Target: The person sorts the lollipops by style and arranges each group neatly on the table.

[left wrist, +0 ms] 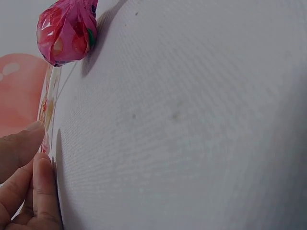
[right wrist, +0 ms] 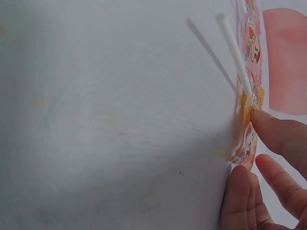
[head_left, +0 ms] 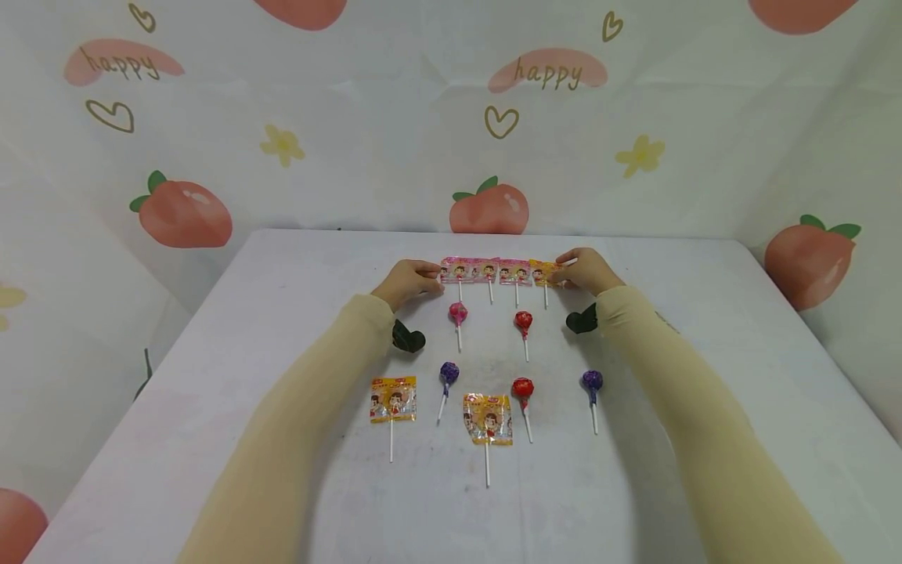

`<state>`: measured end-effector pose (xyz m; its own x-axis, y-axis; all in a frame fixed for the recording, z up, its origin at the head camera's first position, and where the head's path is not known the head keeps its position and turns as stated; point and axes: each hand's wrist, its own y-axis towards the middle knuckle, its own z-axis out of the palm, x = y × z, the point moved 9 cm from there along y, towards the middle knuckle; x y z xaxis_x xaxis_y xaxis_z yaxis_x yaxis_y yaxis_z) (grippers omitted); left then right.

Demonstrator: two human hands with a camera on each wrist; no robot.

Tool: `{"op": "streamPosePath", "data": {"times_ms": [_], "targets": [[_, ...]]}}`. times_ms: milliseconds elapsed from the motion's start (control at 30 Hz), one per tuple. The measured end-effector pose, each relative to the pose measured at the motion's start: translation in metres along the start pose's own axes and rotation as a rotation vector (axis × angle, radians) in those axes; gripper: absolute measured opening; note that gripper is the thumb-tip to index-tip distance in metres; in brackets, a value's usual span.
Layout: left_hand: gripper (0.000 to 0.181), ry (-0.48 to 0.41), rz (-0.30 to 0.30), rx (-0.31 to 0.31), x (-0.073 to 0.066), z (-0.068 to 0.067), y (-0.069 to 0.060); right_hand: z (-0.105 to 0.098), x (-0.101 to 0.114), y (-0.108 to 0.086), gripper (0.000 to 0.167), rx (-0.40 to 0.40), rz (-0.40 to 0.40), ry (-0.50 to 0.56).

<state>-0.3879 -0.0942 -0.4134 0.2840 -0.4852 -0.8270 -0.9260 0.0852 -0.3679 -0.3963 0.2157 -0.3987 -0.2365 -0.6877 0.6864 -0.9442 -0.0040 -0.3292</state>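
A row of several flat wrapped lollipops lies at the back of the table, with pink wrappers (head_left: 460,270) on the left and an orange one (head_left: 543,272) at the right end. At the row's left edge, my left hand (head_left: 409,283) touches the pink wrapper with thumb and fingertips (left wrist: 43,165). My right hand (head_left: 586,270) is at the other end; its thumb touches the orange wrapper (right wrist: 253,103) while the other fingers, fairly straight, lie by its outer edge. White sticks point toward the near side.
Nearer on the table (head_left: 211,392) lie a pink ball lollipop (head_left: 458,313), red ones (head_left: 523,319) (head_left: 523,387), purple ones (head_left: 449,372) (head_left: 592,381) and orange-wrapped flat ones (head_left: 393,399) (head_left: 488,419). A printed cloth (head_left: 395,117) hangs behind.
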Motion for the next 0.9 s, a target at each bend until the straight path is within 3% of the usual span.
{"op": "streamPosePath", "data": {"times_ms": [233, 567, 700, 900], "targets": [[0.047, 0.006, 0.000, 0.001, 0.000, 0.001, 0.001, 0.000, -0.005, 0.001, 0.053, -0.004, 0.007, 0.047], [0.047, 0.007, -0.005, 0.005, 0.004, 0.001, 0.004, -0.001, 0.001, -0.007, 0.061, 0.096, -0.022, 0.368], [0.047, 0.008, 0.006, 0.012, 0.001, 0.001, 0.002, -0.004, 0.026, -0.022, 0.060, 0.148, -0.120, 0.566], [0.047, 0.032, -0.002, 0.013, 0.001, -0.001, 0.002, 0.001, 0.077, -0.062, 0.050, 0.174, -0.332, 0.644]]}}
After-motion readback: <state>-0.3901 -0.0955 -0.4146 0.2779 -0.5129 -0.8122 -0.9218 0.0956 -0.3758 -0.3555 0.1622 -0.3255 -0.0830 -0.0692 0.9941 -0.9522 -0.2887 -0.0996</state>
